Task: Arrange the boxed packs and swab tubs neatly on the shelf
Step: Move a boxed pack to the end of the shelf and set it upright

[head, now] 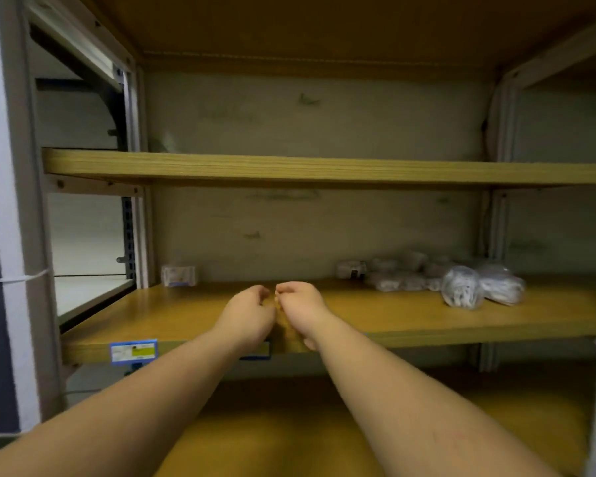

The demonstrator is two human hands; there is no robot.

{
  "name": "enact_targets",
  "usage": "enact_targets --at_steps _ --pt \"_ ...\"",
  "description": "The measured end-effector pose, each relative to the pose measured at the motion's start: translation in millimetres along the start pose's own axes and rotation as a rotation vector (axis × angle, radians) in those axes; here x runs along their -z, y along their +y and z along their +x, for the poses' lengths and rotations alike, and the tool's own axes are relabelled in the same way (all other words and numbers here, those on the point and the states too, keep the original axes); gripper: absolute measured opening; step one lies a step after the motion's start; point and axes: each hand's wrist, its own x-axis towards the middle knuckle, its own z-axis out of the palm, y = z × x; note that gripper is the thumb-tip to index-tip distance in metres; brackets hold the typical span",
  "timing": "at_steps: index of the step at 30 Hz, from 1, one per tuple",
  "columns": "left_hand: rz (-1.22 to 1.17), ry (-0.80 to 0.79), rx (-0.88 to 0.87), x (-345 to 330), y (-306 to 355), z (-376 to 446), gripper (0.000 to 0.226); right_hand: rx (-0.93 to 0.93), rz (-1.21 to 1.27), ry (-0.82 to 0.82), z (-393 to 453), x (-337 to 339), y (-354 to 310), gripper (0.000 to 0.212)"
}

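Wooden shelf (200,318): left hand (246,313), right hand (301,306) curled, empty; swab tubs (461,287) toppled right.

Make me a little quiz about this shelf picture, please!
1. True or false: the single box stands at the shelf's left rear corner.
2. Where are the round swab tubs? A) right side B) left side C) top shelf
3. Is the left hand or the right hand holding any pack?

Key: 1 true. 2 A. 3 Neither; both hover loosely curled over the shelf's bare middle.
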Motion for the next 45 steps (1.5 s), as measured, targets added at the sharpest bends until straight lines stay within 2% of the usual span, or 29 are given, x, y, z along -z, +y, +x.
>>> enact_targets --at_steps 4,9,12,14,19,22,29,33,36,39,43,45 --pt "-0.022 -0.028 -0.125 -38.6 37.3 -2.4 0.04 -0.034 0.025 0.021 3.9 47.8 11.4 0.038" --pt "-0.027 -0.08 -0.116 -91.3 91.5 18.6 0.047 0.013 -0.269 0.209 4.4 170.2 36.7 0.038" --pt "-0.049 -0.102 -0.085 -125.0 118.8 39.2 0.048 0.043 -0.426 0.162 15.6 225.1 53.8 0.045" --pt "-0.056 -0.062 -0.014 -151.0 128.5 53.5 0.049 0.051 -0.448 0.091 22.7 240.2 62.4 0.048" --pt "-0.041 0.024 0.144 -185.4 125.9 70.5 0.048 0.008 -0.29 0.031 34.2 257.3 74.9 0.06" --pt "-0.067 0.09 0.135 -183.4 120.2 69.5 0.041 -0.005 -0.245 -0.01 30.6 259.4 71.1 0.063" --pt "0.113 0.03 0.097 -185.5 124.7 61.8 0.047 0.009 -0.266 -0.034 25.0 260.9 67.3 0.063" --pt "0.12 0.009 0.14 -185.8 131.0 57.9 0.045 0.048 -0.467 -0.082 36.4 259.6 69.3 0.058" --pt "0.212 -0.044 0.182 -186.7 144.8 60.4 0.044 -0.015 -0.675 -0.141 53.8 254.0 65.0 0.065" --pt "0.258 -0.116 0.231 -190.4 152.2 79.3 0.045 -0.031 -0.85 -0.082 78.0 243.1 61.1 0.066" --pt "0.285 -0.131 0.153 -198.7 146.8 117.1 0.035 0.095 -1.103 -0.071 106.0 221.0 55.4 0.035" --pt "0.334 -0.132 0.088 -201.0 137.9 135.6 0.034 0.12 -1.158 -0.067 118.6 216.0 59.7 0.03"
